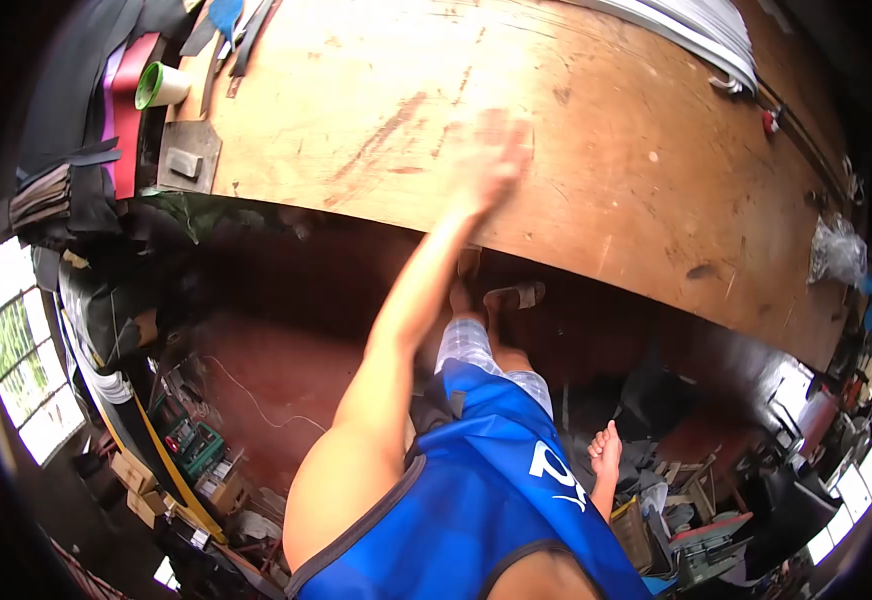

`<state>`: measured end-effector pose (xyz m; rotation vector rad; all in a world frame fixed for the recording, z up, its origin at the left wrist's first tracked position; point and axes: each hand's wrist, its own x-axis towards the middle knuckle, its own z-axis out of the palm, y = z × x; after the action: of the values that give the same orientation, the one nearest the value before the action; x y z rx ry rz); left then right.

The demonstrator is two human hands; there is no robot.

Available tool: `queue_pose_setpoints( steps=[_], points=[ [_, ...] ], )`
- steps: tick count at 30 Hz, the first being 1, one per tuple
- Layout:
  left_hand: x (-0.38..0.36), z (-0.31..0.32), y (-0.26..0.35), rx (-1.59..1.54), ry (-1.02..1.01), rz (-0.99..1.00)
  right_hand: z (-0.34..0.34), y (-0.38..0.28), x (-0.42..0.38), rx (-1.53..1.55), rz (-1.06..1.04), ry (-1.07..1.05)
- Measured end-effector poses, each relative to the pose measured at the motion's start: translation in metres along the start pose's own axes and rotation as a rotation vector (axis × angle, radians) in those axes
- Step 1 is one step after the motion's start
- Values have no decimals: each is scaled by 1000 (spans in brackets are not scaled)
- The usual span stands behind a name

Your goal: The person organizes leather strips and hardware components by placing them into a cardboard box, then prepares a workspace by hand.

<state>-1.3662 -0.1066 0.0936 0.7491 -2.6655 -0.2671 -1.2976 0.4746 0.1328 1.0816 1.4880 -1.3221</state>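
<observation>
My left hand (493, 160) is over the wooden tabletop (606, 150), near its front edge. It is blurred by motion, but its fingers look stretched out and flat, with nothing seen in them; whether it touches the wood is unclear. Lower right, beside my blue top (476, 430), my right hand (606, 450) hangs away from the table. Its fingers are curled closed, and no object shows in them.
At the table's left lie a green-rimmed cup (161, 86), a metal plate with a small block (186, 163) and dark and red sheets (134, 110). White strips (696, 35) lie at the back right, clear plastic (838, 250) at the right end. Boxes (136, 485) and clutter stand below.
</observation>
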Motion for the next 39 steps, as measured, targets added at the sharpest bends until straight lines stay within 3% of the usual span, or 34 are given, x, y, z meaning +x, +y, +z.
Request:
queue_pose_setpoints(
  steps=[2,4,6,7,9,10,13,14,15,16,18,20,22,23,25,26,29,32,35,37,39],
  points=[
    [-40,-15,-103,289,158,-104,18,-16,3,-45,-30,-22],
    [-114,-49,-202,440,-14,-296,41,-33,3,-72,-51,-48],
    [-170,-113,-235,814,279,-970,59,-46,2,-86,-78,-78],
    [-173,-154,-231,780,-10,-1415,67,-50,2,-86,-85,-81],
    [-267,-147,-288,994,371,-1060,79,-57,2,-108,-93,-92],
    [-260,-153,-283,991,370,-1071,85,-60,2,-136,-83,-83],
    [-183,-175,-238,443,521,-614,104,-64,2,-224,-74,-79],
    [-142,-165,-215,247,550,-669,111,-66,1,-241,-76,-76],
    [-110,-149,-201,96,585,-585,117,-69,-1,-256,-81,-71],
    [-77,-134,-174,-173,548,-633,119,-71,1,-246,-91,-80],
    [-30,-54,-144,-349,205,-644,126,-75,-3,-233,-115,-88],
    [30,-3,-70,-82,406,31,126,-73,-7,-208,-141,-87],
    [57,7,22,-246,196,287,119,-68,-8,-158,-103,-85],
    [57,2,60,-447,-122,357,114,-66,-9,-145,-79,-67],
    [47,61,139,-531,0,592,100,-58,-6,-115,-31,-49],
    [42,83,172,-526,-47,695,93,-56,-3,-133,7,-30],
    [51,109,226,-402,-288,720,72,-58,-1,-286,54,6],
    [105,120,213,-245,-335,621,64,-81,-2,-281,67,48],
    [172,113,145,23,-323,422,54,-105,9,-281,58,38],
    [197,83,81,21,-355,174,50,-123,18,-295,64,13],
    [196,82,14,51,-202,-27,50,-139,26,-304,59,-19]
  ],
)
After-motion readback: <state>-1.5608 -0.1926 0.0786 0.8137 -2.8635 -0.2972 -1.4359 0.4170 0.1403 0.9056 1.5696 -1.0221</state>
